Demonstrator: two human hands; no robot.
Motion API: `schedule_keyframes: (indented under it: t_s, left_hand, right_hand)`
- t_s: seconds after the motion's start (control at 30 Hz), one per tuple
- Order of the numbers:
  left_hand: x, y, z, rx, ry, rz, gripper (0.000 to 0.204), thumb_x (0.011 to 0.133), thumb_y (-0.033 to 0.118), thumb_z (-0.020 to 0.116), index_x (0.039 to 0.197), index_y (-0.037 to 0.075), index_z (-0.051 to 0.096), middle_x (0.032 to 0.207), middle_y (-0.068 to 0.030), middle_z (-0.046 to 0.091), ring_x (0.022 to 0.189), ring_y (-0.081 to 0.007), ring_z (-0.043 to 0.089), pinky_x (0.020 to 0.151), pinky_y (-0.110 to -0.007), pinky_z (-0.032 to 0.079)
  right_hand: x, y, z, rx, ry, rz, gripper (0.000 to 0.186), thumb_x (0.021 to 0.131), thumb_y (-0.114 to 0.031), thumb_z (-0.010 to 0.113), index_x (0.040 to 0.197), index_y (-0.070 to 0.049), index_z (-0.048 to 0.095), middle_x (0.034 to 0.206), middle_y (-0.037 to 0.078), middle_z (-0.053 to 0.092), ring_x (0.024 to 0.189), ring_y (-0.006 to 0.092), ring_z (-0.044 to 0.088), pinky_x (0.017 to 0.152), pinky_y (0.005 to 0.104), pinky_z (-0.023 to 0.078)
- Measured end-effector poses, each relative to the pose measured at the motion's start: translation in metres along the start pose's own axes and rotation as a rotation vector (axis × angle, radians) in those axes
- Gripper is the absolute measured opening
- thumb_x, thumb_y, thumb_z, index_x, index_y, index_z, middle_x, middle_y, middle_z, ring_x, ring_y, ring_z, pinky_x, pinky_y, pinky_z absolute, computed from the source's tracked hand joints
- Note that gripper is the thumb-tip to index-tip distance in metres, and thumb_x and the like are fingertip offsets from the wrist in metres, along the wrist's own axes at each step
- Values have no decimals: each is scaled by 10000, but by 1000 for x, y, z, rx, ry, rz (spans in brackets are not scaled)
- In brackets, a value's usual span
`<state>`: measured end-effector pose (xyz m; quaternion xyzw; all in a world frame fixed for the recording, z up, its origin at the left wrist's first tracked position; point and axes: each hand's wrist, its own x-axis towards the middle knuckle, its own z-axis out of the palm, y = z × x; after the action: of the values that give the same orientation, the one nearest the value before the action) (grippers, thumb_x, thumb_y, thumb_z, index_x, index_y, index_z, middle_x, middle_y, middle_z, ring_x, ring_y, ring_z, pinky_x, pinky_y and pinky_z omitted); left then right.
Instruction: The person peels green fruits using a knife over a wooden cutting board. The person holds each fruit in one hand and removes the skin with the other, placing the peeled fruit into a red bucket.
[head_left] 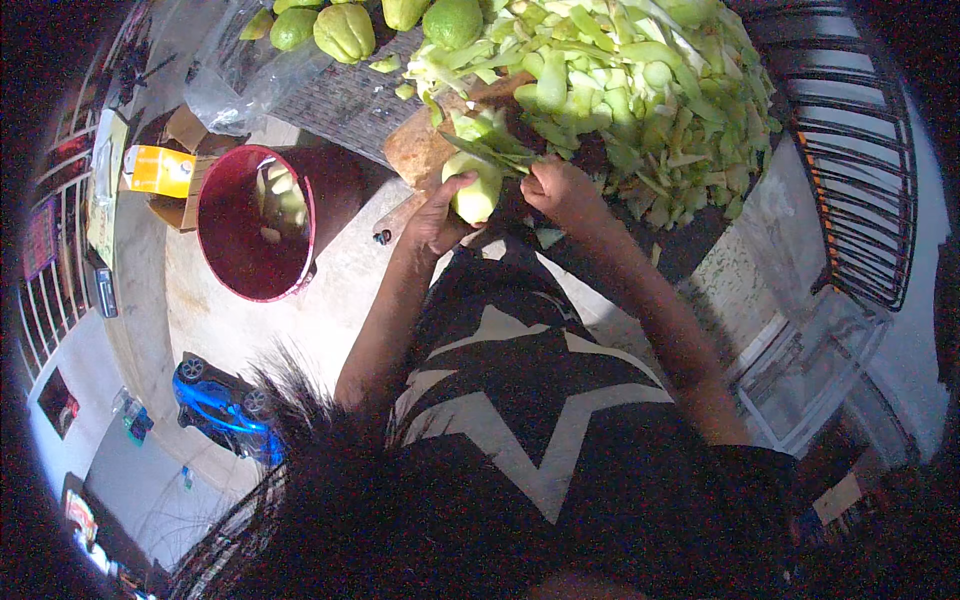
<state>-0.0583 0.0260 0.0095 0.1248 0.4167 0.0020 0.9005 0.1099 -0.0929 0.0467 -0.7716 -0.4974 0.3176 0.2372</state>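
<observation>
My left hand (440,222) is closed around a pale green, peeled-looking chayote (478,190), its thumb lying along the fruit's side. To the right, my right hand (566,194) makes a fist around what looks like a knife (500,158). Its thin, greenish blade points left across the top of the chayote; the handle is hidden in my fingers. Just beyond both hands lies a brown wooden board (410,148), partly covered by peel. A large heap of green peels and cut strips (640,110) spreads over the table's right side.
Several whole chayotes (345,33) sit at the table's far edge, beside a clear plastic bag (225,100). A dark red bucket (225,225) with pale pieces inside stands at left, near an open cardboard box (185,130). A blue toy car (225,405) is on the floor; a black metal rack (855,180) stands right.
</observation>
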Motion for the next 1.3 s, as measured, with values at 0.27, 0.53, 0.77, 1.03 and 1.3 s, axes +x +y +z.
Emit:
schedule_keyframes:
  t_s: [0.27,0.53,0.77,1.03,1.3]
  left_hand:
    - [2,0,-3,44,-49,-2,430,786,261,681,1142,126,481,993,-57,593,856,-212,589,584,-378,486]
    - [-7,-5,4,268,77,111,521,802,354,639,1226,139,425,1104,-48,550,958,-185,562,727,-369,485]
    - [-7,-1,-4,244,-2,106,509,802,354,642,1222,153,436,1113,-43,547,956,-176,562,721,-349,475]
    - [-13,-4,6,133,12,120,498,807,325,650,1206,113,443,1073,-59,567,926,-203,570,731,-361,474]
    - [0,-7,-18,-71,-86,108,521,811,325,638,1228,116,405,1104,-90,541,961,-231,571,727,-384,506]
  right_hand:
    - [8,24,0,151,-102,30,279,799,-247,604,772,11,504,687,173,559,687,357,580,602,422,437]
    - [-5,13,-7,21,-52,-14,243,798,-230,606,819,-1,528,740,181,560,725,363,583,641,432,463]
    - [-7,12,-1,-70,2,-116,216,796,-190,600,914,-15,553,783,190,560,757,365,577,665,432,464]
    - [10,43,17,274,-134,8,204,787,-179,611,848,1,536,697,170,557,689,362,564,657,415,454]
    - [-4,26,34,222,-16,98,248,766,-235,608,824,0,555,731,207,590,729,397,590,651,474,456]
